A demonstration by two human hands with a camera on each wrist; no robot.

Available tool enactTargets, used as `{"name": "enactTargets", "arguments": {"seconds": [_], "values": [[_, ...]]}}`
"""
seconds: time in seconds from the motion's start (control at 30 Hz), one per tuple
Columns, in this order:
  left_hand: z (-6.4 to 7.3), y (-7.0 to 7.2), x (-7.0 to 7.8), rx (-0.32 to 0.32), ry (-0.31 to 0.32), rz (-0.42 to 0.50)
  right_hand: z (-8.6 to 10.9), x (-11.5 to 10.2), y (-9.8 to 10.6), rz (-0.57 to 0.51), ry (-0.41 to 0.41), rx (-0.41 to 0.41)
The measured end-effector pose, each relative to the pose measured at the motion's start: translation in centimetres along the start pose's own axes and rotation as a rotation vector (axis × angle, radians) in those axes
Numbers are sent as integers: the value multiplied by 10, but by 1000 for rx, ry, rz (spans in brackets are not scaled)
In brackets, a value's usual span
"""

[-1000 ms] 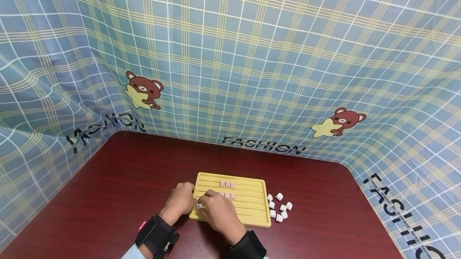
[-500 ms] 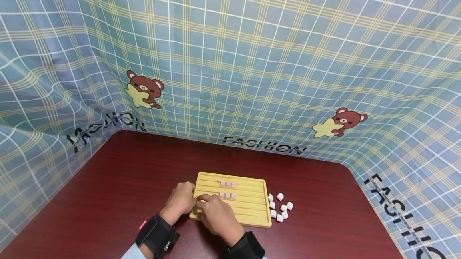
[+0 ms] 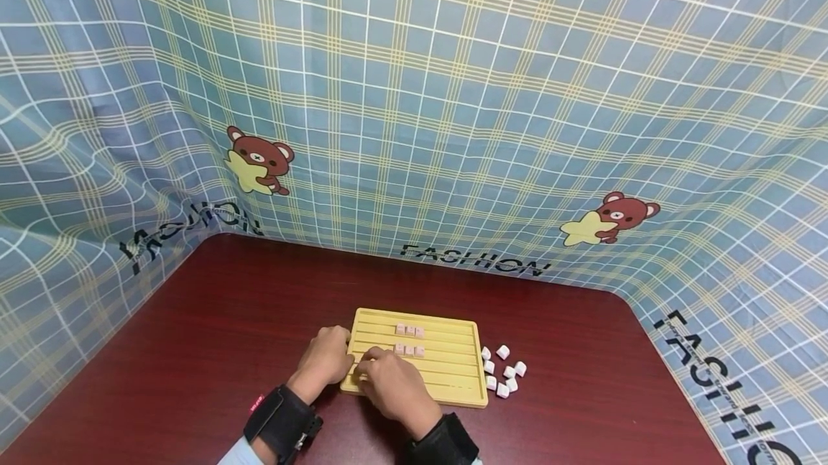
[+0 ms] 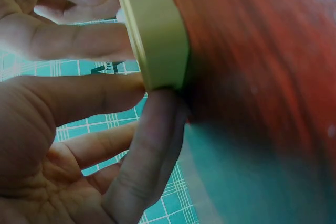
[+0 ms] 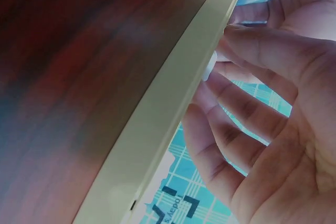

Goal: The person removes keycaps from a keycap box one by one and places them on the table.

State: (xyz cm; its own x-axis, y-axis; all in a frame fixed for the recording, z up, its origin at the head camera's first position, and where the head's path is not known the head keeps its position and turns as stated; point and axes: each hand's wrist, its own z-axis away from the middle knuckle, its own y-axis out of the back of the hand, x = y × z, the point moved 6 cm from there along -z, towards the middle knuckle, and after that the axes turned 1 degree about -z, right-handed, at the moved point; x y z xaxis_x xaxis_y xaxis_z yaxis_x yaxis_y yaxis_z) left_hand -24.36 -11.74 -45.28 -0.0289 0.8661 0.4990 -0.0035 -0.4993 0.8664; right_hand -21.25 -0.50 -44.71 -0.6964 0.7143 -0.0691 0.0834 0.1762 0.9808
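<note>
A yellow tray (image 3: 446, 373) with long ridges lies on the table. My left hand (image 3: 325, 355) pinches its left edge; in the left wrist view, finger and thumb meet the tray's corner (image 4: 160, 35). My right hand (image 3: 391, 382) is over the tray's left front part, fingers bent downward. A white keycap (image 5: 210, 66) shows between its thumb and fingers in the right wrist view, while the head view hides it behind the hand. Two short rows of pink keycaps, the far row (image 3: 410, 330) and the near row (image 3: 409, 351), sit along the ridges.
Several loose white keycaps (image 3: 503, 390) lie on the dark red table (image 3: 259, 292) just right of the tray. A blue plaid cloth (image 3: 414, 127) with bear prints hangs behind and at both sides of the table.
The white keycap, visible at the right fingertips one second ago, is now covered by the right hand in the head view. That hand has shifted only slightly; the left hand stays put.
</note>
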Motion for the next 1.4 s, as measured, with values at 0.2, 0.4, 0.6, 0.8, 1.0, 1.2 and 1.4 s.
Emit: {"name": "enactTargets", "arguments": {"seconds": [0.2, 0.4, 0.6, 0.8, 1.0, 1.2, 1.4], "values": [[-1, 1, 1, 14, 1, 24, 1, 9, 5, -4, -63, 22], [-3, 0, -1, -6, 29, 42, 1, 18, 6, 25, -158, -11], [-1, 0, 0, -1, 24, 42, 2, 22, 5, 40, -194, -26], [1, 1, 1, -7, 20, 49, 8, 32, 23, -27, -205, 90], [2, 2, 1, -23, 37, 63, 21, 55, 53, -166, -215, 197], [2, -1, -1, -29, 43, 62, 42, 93, 67, -232, -322, 242], [2, -1, -1, -29, 45, 68, 66, 134, 73, -253, -485, 242]]}}
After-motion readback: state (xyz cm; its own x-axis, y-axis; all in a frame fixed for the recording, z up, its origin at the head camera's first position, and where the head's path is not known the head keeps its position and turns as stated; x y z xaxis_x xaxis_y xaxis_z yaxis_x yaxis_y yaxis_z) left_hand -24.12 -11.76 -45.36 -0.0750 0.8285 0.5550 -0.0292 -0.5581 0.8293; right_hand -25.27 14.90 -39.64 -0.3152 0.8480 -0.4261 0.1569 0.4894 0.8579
